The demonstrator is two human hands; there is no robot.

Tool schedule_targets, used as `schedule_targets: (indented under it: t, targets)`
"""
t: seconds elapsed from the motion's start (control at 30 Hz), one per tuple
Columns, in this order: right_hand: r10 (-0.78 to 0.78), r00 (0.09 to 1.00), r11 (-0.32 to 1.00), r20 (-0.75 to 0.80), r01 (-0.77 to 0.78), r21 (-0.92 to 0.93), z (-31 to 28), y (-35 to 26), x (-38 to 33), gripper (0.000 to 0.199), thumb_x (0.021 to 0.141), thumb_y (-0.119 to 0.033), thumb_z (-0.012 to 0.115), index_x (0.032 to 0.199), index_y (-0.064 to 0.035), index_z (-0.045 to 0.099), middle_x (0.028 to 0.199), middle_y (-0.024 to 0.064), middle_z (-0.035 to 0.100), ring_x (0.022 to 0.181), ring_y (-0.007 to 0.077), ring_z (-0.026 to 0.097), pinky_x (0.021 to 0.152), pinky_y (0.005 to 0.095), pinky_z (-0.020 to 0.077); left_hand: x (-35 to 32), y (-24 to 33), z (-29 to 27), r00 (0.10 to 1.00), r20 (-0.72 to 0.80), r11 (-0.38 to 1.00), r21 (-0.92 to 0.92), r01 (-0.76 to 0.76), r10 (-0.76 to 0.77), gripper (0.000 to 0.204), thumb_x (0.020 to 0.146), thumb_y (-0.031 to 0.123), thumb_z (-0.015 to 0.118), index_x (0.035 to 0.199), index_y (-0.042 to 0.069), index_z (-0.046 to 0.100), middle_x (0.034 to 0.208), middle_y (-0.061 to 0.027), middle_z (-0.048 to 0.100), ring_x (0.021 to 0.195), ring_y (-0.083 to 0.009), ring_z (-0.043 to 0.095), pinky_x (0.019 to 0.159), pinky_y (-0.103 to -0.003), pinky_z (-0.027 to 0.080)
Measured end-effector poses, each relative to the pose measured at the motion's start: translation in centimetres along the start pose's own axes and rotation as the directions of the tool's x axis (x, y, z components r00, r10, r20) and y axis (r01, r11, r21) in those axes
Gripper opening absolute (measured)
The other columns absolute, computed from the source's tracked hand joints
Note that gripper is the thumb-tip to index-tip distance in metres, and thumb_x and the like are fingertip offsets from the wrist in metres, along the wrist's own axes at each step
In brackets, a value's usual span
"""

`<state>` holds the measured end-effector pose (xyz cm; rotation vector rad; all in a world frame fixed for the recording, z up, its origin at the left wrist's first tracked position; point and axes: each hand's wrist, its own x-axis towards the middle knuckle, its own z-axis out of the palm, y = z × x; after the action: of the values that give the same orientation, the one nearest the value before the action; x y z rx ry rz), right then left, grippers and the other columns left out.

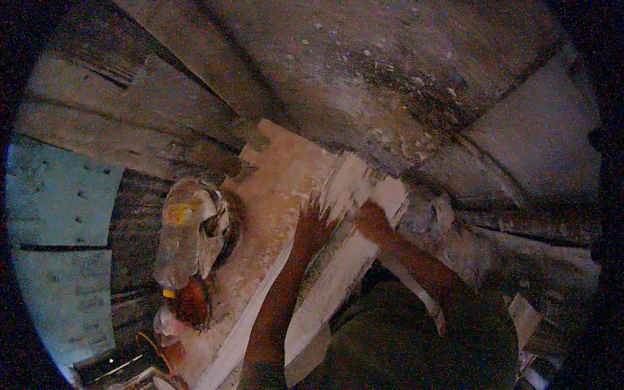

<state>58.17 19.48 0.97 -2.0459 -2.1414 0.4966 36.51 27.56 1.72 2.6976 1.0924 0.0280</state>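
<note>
The picture is dark and grainy. A pale, streaky mass [348, 185] lies on a tan board [276, 159] in front of me; whether it is dough, paper or cloth I cannot make out. My left hand [316, 221] rests at its near left side with the fingers stretched out over it. Close by on the right, my right hand [374, 220] touches the pale stuff, its fingers smeared and partly lost against it. A paler lump [391, 194] sits just beyond the right hand. Long pale bands [335, 279] run toward me between and beside my forearms.
Left on the board stand a clear plastic bag [185, 240] with a yellow patch and a reddish-brown container [192, 302]. Rough planks [175, 97] form the wall at upper left, near a light blue panel [62, 195]. White specks dot the dark surface [390, 71] beyond the board.
</note>
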Motion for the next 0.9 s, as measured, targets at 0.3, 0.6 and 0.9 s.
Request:
schedule_targets:
  t: [0.3,0.6,0.9]
  targets:
    - [-0.482,0.811,0.872,0.332,0.483,0.086,5.9,-9.3,-2.3,0.043,0.087,-0.041,0.063,0.094,0.0006,0.07,0.091,0.0202,0.067,0.089,0.037,0.065,0.084,0.0536,0.0516,-26.7,-0.2,0.1,0.913,0.085,0.916,0.001,0.401,-0.399,0.061,0.103,0.039,0.047,0.157,0.017,0.034,0.165,-0.0213,0.02,0.149,-0.0488,0.022,0.121,-0.064,0.012]
    - [0.041,0.985,0.953,0.165,0.011,-0.302,-2.9,2.6,6.7,0.047,0.089,-0.04,0.064,0.104,0.0044,0.07,0.115,0.027,0.063,0.104,0.041,0.063,0.09,0.0509,0.0521,-41.1,5.0,4.5,0.457,-0.084,0.447,-0.424,0.788,-0.886,0.06,0.109,0.039,0.029,0.16,0.007,0.023,0.168,-0.0222,0.006,0.152,-0.0494,-0.003,0.121,-0.062,-0.002]
    - [-0.159,0.897,0.969,0.411,0.221,-0.108,1.2,-12.5,-5.8,0.03,0.09,-0.029,0.059,0.088,-0.0029,0.073,0.086,0.0227,0.069,0.082,0.04,0.067,0.078,0.0534,0.0562,-41.6,11.2,3.3,0.45,-0.029,0.419,-0.42,0.805,-0.893,0.06,0.111,0.038,0.025,0.161,0.006,0.018,0.168,-0.021,0.006,0.152,-0.0489,-0.004,0.12,-0.063,-0.003]
